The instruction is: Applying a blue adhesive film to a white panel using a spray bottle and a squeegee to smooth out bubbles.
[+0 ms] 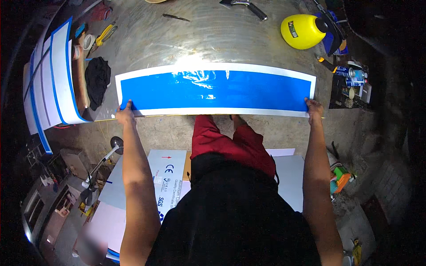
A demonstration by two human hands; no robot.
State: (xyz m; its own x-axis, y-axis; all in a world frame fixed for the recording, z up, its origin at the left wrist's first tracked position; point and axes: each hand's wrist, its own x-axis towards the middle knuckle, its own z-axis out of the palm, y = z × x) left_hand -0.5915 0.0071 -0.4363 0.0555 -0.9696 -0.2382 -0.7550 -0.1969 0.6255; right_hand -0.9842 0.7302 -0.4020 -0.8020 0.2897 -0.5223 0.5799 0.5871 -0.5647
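A long glossy blue panel with a white border (pixel 248 91) lies along the near edge of the grey metal-looking table (pixel 146 40). My left hand (pixel 126 114) grips its near left corner, the thumb or a finger on the blue face and the rest curled at the edge. At the near right corner my right hand (pixel 314 109) holds the panel the same way, with some fingers hidden underneath. Bright light reflects off the panel's upper middle.
Left on the table are a black cloth (pixel 97 82), yellow-handled scissors (pixel 105 34), a tape roll (pixel 88 42) and curved blue-edged white sheets (pixel 55 75). Farther off lie a thin dark blade-like tool (pixel 176 17) and a black-handled tool (pixel 255 11). A yellow bottle (pixel 301 32) and cans (pixel 355 77) are right.
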